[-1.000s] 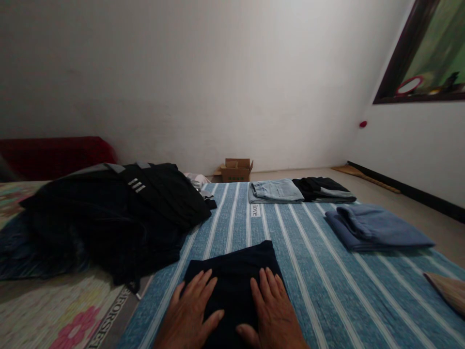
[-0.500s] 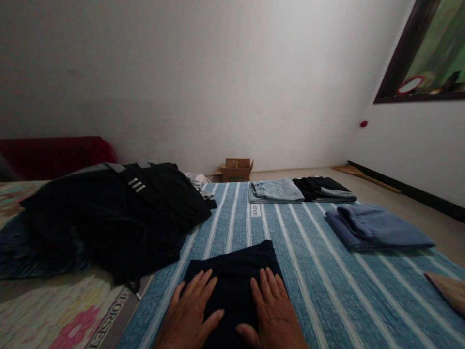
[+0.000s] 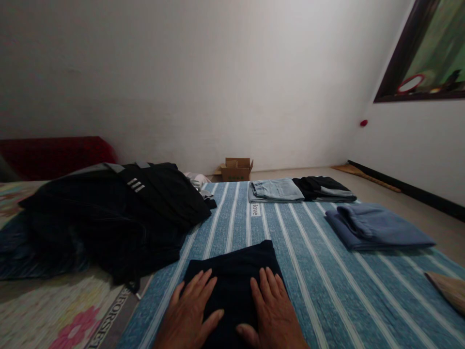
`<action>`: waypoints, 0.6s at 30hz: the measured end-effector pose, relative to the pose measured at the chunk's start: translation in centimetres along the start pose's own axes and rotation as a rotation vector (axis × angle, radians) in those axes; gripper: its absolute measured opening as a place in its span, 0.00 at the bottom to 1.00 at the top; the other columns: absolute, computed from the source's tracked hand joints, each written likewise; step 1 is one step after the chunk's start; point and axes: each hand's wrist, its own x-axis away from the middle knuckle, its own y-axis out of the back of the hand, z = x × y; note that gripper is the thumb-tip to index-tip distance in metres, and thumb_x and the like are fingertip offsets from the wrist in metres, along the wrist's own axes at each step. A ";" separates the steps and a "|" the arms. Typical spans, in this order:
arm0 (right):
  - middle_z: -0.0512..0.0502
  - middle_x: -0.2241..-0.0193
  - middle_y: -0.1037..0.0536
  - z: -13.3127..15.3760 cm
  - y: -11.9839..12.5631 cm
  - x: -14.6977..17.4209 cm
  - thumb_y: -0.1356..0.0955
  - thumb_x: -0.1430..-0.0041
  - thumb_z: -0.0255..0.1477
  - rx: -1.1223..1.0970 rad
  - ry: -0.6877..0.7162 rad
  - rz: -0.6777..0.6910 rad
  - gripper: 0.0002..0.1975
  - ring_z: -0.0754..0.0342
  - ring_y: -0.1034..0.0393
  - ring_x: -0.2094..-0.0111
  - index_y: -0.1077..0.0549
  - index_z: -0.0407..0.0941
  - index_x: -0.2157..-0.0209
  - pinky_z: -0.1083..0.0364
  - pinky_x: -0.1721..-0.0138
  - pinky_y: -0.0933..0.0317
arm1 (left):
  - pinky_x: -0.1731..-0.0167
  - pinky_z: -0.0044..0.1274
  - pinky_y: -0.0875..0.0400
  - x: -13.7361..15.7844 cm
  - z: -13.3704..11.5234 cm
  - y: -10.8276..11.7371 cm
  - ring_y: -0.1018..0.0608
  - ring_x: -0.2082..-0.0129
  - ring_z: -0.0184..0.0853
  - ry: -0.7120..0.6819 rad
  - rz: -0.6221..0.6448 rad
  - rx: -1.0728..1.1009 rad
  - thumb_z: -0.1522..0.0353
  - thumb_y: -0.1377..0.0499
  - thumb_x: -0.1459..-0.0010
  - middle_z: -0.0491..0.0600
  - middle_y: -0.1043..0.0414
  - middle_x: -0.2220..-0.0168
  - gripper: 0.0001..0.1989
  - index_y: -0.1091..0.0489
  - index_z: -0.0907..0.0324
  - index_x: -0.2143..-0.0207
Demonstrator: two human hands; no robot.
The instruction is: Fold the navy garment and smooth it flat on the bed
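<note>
A dark navy folded garment [image 3: 232, 281] lies on the blue striped bed cover [image 3: 308, 261] right in front of me. Its kind cannot be made out, and its near end runs out of the picture. My left hand [image 3: 194, 308] rests flat on its left side, fingers spread and thumb pointing inward. On its right side lies my right hand [image 3: 272, 310], also flat with the fingers stretched out. Neither hand grips the cloth.
At left is a loose heap of dark clothes [image 3: 119, 218]. Folded light-blue jeans [image 3: 278, 190], a folded black and grey garment [image 3: 323, 188] and a folded blue garment [image 3: 378, 228] lie at right. Behind the bed stands a cardboard box [image 3: 237, 170].
</note>
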 end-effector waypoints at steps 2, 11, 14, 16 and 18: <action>0.31 0.38 0.56 0.0 0.0 0.0 0.44 0.47 0.58 0.001 -0.001 0.000 0.45 0.38 0.68 0.38 0.47 0.39 0.39 0.40 0.40 0.66 | 0.41 0.44 0.52 0.1 0.1 0.0 0.45 0.38 0.45 -0.015 -0.017 0.011 0.53 0.48 0.45 0.49 0.48 0.38 0.29 0.41 0.50 0.42; 0.33 0.38 0.56 0.0 0.0 0.1 0.44 0.46 0.57 0.011 0.001 -0.013 0.44 0.38 0.67 0.38 0.48 0.40 0.38 0.40 0.40 0.65 | 0.42 0.44 0.51 0.2 0.5 -0.5 0.44 0.38 0.46 -0.029 -0.037 0.001 0.53 0.48 0.45 0.48 0.48 0.38 0.29 0.42 0.50 0.42; 0.32 0.38 0.56 0.0 0.1 0.1 0.44 0.46 0.57 0.008 0.002 -0.013 0.44 0.38 0.68 0.38 0.47 0.40 0.39 0.40 0.40 0.65 | 0.42 0.44 0.51 0.2 0.6 -0.7 0.44 0.38 0.45 -0.038 -0.049 -0.002 0.53 0.49 0.44 0.48 0.48 0.38 0.29 0.42 0.49 0.42; 0.31 0.38 0.56 0.1 0.2 0.1 0.44 0.46 0.58 0.005 0.001 -0.010 0.44 0.38 0.68 0.38 0.47 0.40 0.39 0.40 0.40 0.65 | 0.42 0.44 0.51 0.1 0.7 -0.8 0.44 0.38 0.45 -0.040 -0.048 -0.009 0.52 0.49 0.44 0.48 0.48 0.38 0.29 0.42 0.49 0.42; 0.31 0.38 0.56 0.1 0.2 0.2 0.44 0.46 0.58 0.002 0.001 -0.009 0.44 0.38 0.68 0.38 0.47 0.39 0.39 0.40 0.40 0.65 | 0.42 0.44 0.51 0.1 0.7 -0.9 0.44 0.38 0.45 -0.040 -0.048 -0.012 0.52 0.49 0.44 0.48 0.48 0.38 0.29 0.42 0.49 0.42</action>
